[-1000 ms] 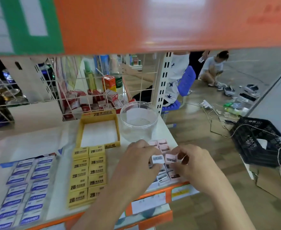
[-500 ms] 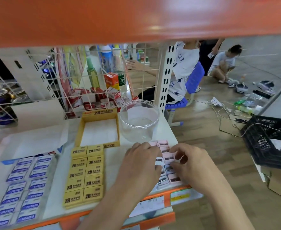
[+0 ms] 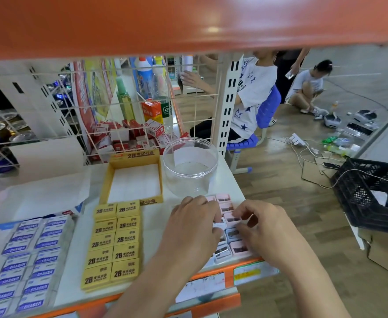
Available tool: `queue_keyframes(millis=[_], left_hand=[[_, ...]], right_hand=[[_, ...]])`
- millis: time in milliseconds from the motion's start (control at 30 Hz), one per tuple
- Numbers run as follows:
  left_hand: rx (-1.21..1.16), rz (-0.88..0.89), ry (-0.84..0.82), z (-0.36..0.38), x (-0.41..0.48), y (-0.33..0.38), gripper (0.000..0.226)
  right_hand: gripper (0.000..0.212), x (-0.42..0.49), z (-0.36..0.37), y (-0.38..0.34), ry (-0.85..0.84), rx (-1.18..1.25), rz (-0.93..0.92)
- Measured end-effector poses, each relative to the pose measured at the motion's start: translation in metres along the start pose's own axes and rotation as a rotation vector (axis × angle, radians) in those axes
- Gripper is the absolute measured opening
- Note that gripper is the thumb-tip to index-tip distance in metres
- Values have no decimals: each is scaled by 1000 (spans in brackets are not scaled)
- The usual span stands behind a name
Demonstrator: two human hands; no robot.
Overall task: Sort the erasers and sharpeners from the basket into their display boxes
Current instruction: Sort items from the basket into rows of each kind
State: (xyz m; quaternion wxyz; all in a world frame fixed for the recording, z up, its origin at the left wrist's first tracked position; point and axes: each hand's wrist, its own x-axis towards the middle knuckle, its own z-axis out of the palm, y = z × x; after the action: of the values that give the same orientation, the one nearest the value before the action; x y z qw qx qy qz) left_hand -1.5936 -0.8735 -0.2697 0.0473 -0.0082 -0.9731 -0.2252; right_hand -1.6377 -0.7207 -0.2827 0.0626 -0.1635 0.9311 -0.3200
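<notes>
Lowered since a second ago: both hands, from raised above the rows to down on them. Head view, item one: sharpeners (image 3: 233, 235), small pink and white blocks with dark blade slots, in two columns at the 4 o'clock corner of the shelf (image 3: 154, 216), with the clear jar (image 3: 190, 167) at their 12 o'clock. Left hand (image 3: 194, 226) pinches a white sharpener (image 3: 219, 225). Right hand (image 3: 265, 228), fingers curled, touches a pink sharpener (image 3: 232, 217); you cannot tell if it grips. Seat each piece square, slot up, flush with its neighbours.

Wood-plank floor (image 3: 280, 198) off the white shelf's (image 3: 152, 216) right edge; wire-grid back panel (image 3: 128, 106), orange beam (image 3: 188, 24) overhead, blue chair (image 3: 268, 106) (occupied).
</notes>
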Motion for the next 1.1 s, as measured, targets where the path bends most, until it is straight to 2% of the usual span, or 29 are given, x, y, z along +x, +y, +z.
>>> queue_keyframes(millis=[900, 1100], left_hand=[[-52, -39, 20, 0, 2, -4, 26], [-31, -29, 67, -11, -2, -10, 31]], right_hand=[[13, -3, 0, -3, 1, 1, 25], [18, -6, -3, -18, 57, -135, -23]])
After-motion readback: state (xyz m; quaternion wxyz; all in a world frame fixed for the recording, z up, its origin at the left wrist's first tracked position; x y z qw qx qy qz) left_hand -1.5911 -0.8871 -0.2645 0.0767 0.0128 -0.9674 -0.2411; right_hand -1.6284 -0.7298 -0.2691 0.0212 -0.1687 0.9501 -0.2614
